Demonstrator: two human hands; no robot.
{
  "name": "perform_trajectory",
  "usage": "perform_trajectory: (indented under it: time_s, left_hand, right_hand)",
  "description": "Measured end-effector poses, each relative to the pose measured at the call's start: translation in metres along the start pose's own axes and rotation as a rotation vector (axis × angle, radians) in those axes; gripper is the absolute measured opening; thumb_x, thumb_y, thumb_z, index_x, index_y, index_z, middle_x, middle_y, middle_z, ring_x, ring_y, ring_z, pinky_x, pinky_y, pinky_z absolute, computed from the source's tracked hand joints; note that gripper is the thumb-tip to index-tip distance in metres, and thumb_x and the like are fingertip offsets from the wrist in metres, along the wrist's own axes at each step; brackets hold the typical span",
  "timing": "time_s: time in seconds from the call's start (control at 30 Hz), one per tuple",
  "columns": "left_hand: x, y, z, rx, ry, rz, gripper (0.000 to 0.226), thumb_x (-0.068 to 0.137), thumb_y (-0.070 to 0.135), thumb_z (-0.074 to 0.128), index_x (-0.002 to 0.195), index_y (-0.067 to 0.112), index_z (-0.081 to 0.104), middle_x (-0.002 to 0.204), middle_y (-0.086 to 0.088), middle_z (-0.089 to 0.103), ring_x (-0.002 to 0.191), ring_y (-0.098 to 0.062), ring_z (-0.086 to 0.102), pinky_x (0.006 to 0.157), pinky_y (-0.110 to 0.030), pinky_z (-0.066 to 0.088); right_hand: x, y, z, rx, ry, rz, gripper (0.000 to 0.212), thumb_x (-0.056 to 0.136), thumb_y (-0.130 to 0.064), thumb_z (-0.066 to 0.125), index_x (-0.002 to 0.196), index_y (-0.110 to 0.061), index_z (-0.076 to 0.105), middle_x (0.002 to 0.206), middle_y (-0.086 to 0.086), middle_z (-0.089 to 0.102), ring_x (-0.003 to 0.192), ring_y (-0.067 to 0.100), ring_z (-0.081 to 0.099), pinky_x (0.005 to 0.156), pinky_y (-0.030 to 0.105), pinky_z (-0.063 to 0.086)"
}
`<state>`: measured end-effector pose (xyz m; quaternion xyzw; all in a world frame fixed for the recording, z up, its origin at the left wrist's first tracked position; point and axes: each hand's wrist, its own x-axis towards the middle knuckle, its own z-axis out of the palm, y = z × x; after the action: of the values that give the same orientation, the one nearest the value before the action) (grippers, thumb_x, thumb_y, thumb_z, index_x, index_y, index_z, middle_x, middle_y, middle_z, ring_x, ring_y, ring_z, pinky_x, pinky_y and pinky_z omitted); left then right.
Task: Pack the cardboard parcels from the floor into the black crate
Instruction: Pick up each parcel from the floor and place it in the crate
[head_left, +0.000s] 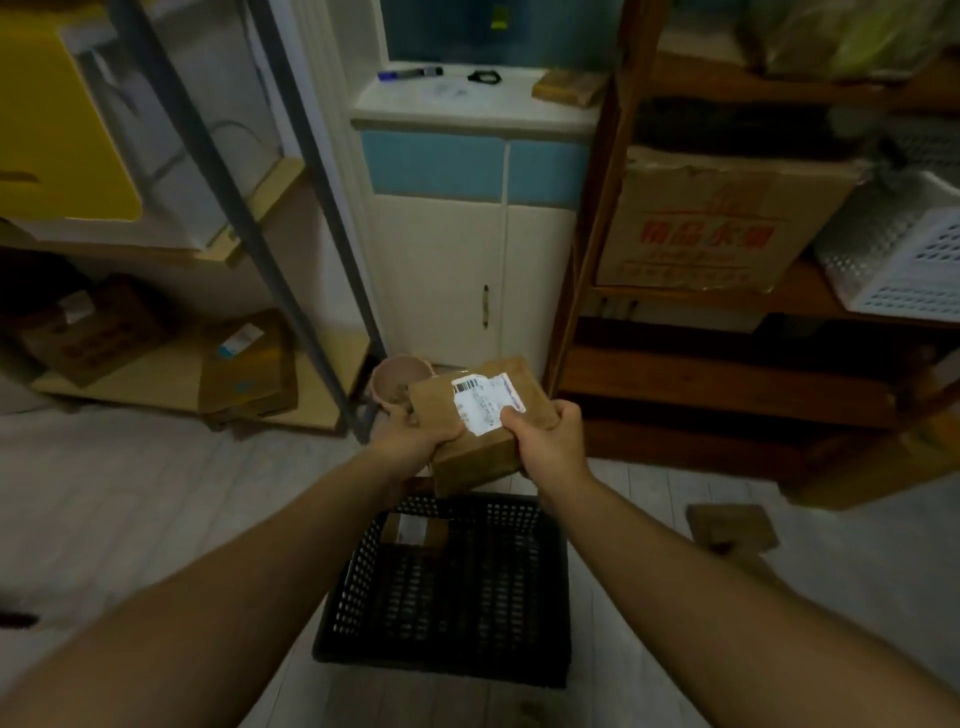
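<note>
Head view, both arms outstretched, hands (410, 434) (550, 441) gripping parcel (467, 415) above black crate (447, 587)

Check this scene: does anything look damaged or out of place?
The large box on the right shelf has a crushed, torn top edge. One parcel lies on the floor right of the black crate, unpacked.
</note>
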<state>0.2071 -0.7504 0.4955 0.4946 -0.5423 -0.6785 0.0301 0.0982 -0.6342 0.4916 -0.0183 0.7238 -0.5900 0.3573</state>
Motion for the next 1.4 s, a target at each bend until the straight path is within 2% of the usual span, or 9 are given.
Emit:
perform_trajectory:
  time_s: [0.07, 0.17, 0.27, 0.4, 0.5, 0.7, 1.07, 1.23, 1.4]
  left_hand:
    - [0.018, -0.009, -0.007, 0.045, -0.071, 0.051, 0.037, 0.085, 0.02, 0.065, 0.113, 0.022, 0.041, 0.107, 0.002, 0.057, 0.105, -0.023, 0.054, 0.098, -0.049, 0.047]
    - [0.053, -0.029, -0.025, 0.158, -0.191, 0.103, 0.068, 0.073, 0.039, 0.073, 0.132, 0.027, 0.041, 0.128, -0.003, 0.055, 0.114, -0.024, 0.057, 0.095, -0.05, 0.05]
    - [0.096, -0.069, -0.053, 0.226, -0.223, 0.122, 0.049, 0.081, 0.034, 0.067, 0.126, 0.032, 0.046, 0.126, -0.002, 0.056, 0.114, -0.023, 0.058, 0.093, -0.046, 0.052]
    - [0.152, -0.143, -0.087, 0.309, -0.149, 0.015, 0.076, 0.075, 0.033, 0.074, 0.139, 0.033, 0.033, 0.135, -0.005, 0.047, 0.117, -0.026, 0.053, 0.082, -0.037, 0.056]
    - [0.199, -0.21, -0.103, 0.454, -0.084, -0.013, 0.09, 0.061, 0.044, 0.077, 0.138, 0.037, 0.031, 0.134, -0.007, 0.045, 0.118, -0.03, 0.052, 0.09, -0.049, 0.053]
    - [0.27, -0.323, -0.108, 0.491, -0.016, 0.073, 0.058, 0.083, 0.015, 0.066, 0.135, 0.021, 0.04, 0.124, 0.005, 0.054, 0.115, -0.014, 0.054, 0.096, -0.038, 0.05]
    - [0.364, -0.497, -0.112, 0.669, 0.011, -0.102, 0.056, 0.092, 0.026, 0.053, 0.143, 0.019, 0.031, 0.14, -0.007, 0.045, 0.127, -0.027, 0.046, 0.104, -0.037, 0.04]
    - [0.389, -0.52, -0.109, 0.704, 0.014, -0.075, 0.07, 0.091, 0.046, 0.037, 0.15, 0.017, 0.014, 0.152, -0.01, 0.026, 0.139, -0.031, 0.029, 0.116, -0.043, 0.026]
    - [0.408, -0.538, -0.112, 0.826, 0.009, -0.114, 0.061, 0.098, 0.027, 0.038, 0.15, 0.014, 0.01, 0.156, -0.015, 0.012, 0.142, -0.032, 0.017, 0.117, -0.042, 0.021]
  right_hand:
    - [0.011, 0.018, 0.005, -0.08, 0.0, -0.043, 0.047, 0.083, -0.022, 0.071, 0.119, -0.022, 0.042, 0.105, -0.005, 0.054, 0.102, 0.018, 0.059, 0.09, 0.04, 0.054]
    - [0.026, 0.047, 0.022, -0.166, -0.035, -0.089, 0.037, 0.087, -0.015, 0.066, 0.118, -0.022, 0.047, 0.105, -0.006, 0.055, 0.101, 0.014, 0.057, 0.08, 0.026, 0.05]
    - [0.041, 0.092, 0.047, -0.185, -0.091, -0.008, 0.037, 0.087, -0.016, 0.066, 0.117, -0.026, 0.045, 0.101, -0.012, 0.056, 0.093, 0.006, 0.054, 0.072, 0.017, 0.045]
    - [0.066, 0.173, 0.091, -0.174, -0.089, 0.157, 0.047, 0.087, -0.015, 0.067, 0.127, -0.02, 0.042, 0.113, -0.004, 0.058, 0.102, 0.013, 0.056, 0.083, 0.024, 0.048]
    - [0.089, 0.243, 0.123, -0.271, -0.038, 0.166, 0.047, 0.086, -0.019, 0.068, 0.125, -0.023, 0.041, 0.12, -0.001, 0.058, 0.111, 0.019, 0.058, 0.091, 0.032, 0.052]
    - [0.148, 0.372, 0.153, -0.472, -0.072, 0.2, 0.048, 0.089, -0.021, 0.063, 0.129, -0.014, 0.037, 0.127, 0.01, 0.058, 0.114, 0.028, 0.058, 0.095, 0.032, 0.047]
    - [0.223, 0.556, 0.175, -0.709, -0.225, 0.383, 0.044, 0.093, -0.025, 0.056, 0.13, -0.012, 0.037, 0.127, 0.013, 0.055, 0.11, 0.032, 0.057, 0.094, 0.041, 0.049]
    - [0.253, 0.597, 0.193, -0.738, -0.198, 0.365, 0.047, 0.095, -0.022, 0.051, 0.136, -0.007, 0.036, 0.129, 0.012, 0.052, 0.116, 0.031, 0.053, 0.098, 0.037, 0.043]
    - [0.265, 0.614, 0.212, -0.393, -0.071, 0.473, 0.026, 0.099, -0.034, 0.043, 0.114, -0.016, 0.055, 0.125, 0.008, 0.058, 0.105, 0.024, 0.056, 0.086, 0.032, 0.047]
